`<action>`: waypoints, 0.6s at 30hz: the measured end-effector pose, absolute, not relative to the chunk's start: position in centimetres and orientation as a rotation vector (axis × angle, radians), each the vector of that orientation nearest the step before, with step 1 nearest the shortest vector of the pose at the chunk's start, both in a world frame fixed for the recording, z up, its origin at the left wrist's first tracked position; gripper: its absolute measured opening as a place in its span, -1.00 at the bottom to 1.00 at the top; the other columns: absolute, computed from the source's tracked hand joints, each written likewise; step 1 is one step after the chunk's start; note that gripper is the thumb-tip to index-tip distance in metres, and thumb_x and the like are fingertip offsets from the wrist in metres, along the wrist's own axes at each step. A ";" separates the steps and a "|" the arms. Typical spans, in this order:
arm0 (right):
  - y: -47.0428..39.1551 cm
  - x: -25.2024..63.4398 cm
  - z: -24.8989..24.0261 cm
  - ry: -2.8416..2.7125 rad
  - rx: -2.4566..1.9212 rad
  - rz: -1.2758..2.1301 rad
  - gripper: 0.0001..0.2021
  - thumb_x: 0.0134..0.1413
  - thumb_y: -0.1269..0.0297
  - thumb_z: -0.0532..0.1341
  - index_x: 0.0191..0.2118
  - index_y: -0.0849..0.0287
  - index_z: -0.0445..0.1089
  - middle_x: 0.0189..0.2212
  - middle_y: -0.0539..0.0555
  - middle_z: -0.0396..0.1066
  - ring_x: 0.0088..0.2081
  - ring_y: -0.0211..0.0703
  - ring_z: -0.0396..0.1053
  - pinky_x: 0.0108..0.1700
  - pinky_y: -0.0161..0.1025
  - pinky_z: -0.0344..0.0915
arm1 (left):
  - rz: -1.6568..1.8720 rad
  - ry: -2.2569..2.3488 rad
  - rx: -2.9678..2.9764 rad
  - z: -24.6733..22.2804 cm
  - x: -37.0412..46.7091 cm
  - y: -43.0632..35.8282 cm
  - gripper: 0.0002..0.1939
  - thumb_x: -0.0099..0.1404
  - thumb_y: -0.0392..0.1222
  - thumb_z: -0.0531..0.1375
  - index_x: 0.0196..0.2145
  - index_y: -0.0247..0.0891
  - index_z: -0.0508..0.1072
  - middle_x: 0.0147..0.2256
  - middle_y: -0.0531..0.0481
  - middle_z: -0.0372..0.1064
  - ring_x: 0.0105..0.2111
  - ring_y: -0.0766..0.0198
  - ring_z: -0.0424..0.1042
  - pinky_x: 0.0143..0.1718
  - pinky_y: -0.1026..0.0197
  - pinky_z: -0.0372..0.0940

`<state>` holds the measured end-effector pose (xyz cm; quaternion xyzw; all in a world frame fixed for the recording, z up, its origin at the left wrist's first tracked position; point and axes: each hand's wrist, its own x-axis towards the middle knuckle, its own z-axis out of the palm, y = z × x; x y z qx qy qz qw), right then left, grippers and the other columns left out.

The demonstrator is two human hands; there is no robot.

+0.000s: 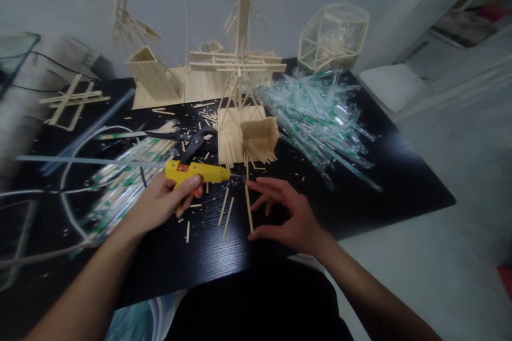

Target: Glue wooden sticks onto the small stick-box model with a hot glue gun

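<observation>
Body in head view: two bare forearms and two bare hands, nothing else of the upper body shows.

Left hand (160, 203): no glove, no ring visible, no watch or band at the wrist. Forearm uncovered all the way to the bottom edge of frame; no sleeve hem in view.

Right hand (290, 213): same, bare; no jewellery that I can make out, wrist uncovered. Forearm bare down to the frame corner.

Lower centre, between the forearms: plain dark black fabric garment (256, 303), no print, seam or logo discernible. Shirt or trousers, can't tell.

Slight motion blur, so fine detail is unreadable.
</observation>
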<state>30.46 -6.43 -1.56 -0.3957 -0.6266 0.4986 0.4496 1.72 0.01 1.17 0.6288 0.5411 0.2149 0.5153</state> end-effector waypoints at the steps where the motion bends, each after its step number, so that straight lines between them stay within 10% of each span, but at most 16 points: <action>1: -6.4 30.5 -1.7 -1.538 -0.972 1.232 -0.13 -0.20 0.23 0.59 0.24 -0.12 0.22 0.17 0.12 0.46 -0.18 -0.05 0.59 -0.28 -0.13 0.48 | 0.540 1.335 1.523 1.4 1.7 0.2 -0.47 0.37 0.23 0.12 -0.46 -0.32 0.47 -0.71 0.06 0.29 -0.71 0.39 0.24 -0.65 0.35 0.13; 18: -5.3 30.0 -3.2 -1.348 -1.164 1.191 -0.24 -0.20 0.16 0.56 0.16 0.03 0.30 0.16 0.24 0.42 -0.27 -0.13 0.56 -0.34 -0.21 0.50 | 0.056 2.194 1.838 4.3 1.7 6.1 -0.37 0.31 0.36 -0.02 -0.52 -0.25 0.44 -0.42 -0.33 0.50 -0.39 -0.11 0.49 -0.39 0.10 0.21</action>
